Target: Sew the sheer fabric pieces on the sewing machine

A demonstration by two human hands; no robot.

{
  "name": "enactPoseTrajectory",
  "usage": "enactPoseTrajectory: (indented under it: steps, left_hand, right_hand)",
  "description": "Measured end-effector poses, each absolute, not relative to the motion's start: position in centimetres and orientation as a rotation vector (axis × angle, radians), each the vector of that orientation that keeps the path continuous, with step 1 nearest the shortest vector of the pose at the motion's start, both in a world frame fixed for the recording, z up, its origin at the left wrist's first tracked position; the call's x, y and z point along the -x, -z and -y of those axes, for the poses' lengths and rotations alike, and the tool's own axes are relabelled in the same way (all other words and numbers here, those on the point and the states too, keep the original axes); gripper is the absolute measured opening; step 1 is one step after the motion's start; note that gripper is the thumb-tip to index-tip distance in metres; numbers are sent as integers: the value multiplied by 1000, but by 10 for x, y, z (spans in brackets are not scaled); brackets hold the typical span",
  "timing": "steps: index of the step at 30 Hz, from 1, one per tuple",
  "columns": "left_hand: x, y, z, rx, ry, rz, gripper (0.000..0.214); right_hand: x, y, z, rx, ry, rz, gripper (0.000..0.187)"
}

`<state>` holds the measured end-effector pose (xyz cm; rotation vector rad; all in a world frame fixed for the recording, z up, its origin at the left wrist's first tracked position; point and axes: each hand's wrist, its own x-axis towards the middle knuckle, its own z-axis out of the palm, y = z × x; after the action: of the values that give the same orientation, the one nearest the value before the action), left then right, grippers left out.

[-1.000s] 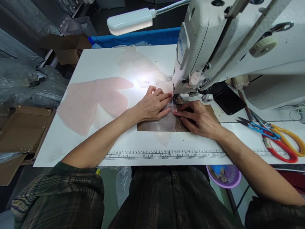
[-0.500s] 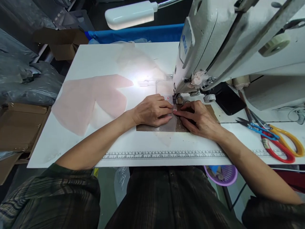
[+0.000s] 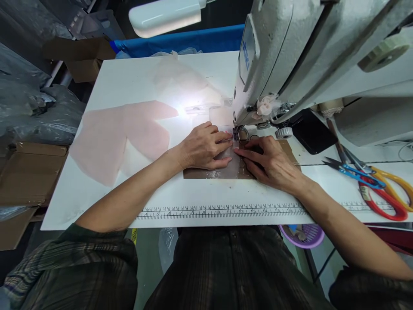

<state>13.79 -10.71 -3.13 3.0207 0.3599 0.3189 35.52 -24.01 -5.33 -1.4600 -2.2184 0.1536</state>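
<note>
A sewing machine point(image 3: 271, 56) stands at the right, its presser foot point(image 3: 236, 132) down near a piece of sheer pale fabric point(image 3: 222, 173). On that fabric, left of the foot, my left hand point(image 3: 206, 147) lies flat with fingers stretched out. My right hand point(image 3: 269, 161) rests just right of it, index fingertip touching the fabric's edge in front of the foot and the other fingers spread. Beneath both hands is a brown plate point(image 3: 193, 173) on the white table. Whether the needle is in the cloth is too small to tell.
Sheer pink fabric pieces point(image 3: 106, 142) lie on the white table point(image 3: 155, 193) at left. A printed ruler point(image 3: 209, 212) runs along its front edge. Scissors point(image 3: 387, 198), blue thread snips point(image 3: 358, 172) and a black phone-like slab point(image 3: 312, 131) lie at right. A lamp point(image 3: 167, 17) hangs above.
The sheer fabric's near end has slid away from me, towards the presser foot. Both hands keep nearly the same place. The view has shifted slightly.
</note>
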Motion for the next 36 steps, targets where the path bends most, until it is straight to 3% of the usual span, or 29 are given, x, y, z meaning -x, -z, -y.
enactPoseTrajectory:
  steps: [14, 20, 28, 36]
  left_hand:
    - [-142, 37, 104, -3231, -360, -550, 45]
    - [-134, 21, 100, -3173, -299, -564, 47]
    - [-119, 9, 134, -2714, -232, -249, 21]
    - [-118, 35, 130, -2505, -474, -325, 16]
  right_hand:
    - [-354, 58, 237, 1475, -144, 2193, 40]
    - [-359, 48, 235, 1424, -326, 2128, 40]
    - [-371, 38, 229, 1468, -574, 1952, 36]
    - [-374, 24, 221, 1310, -580, 2230, 27]
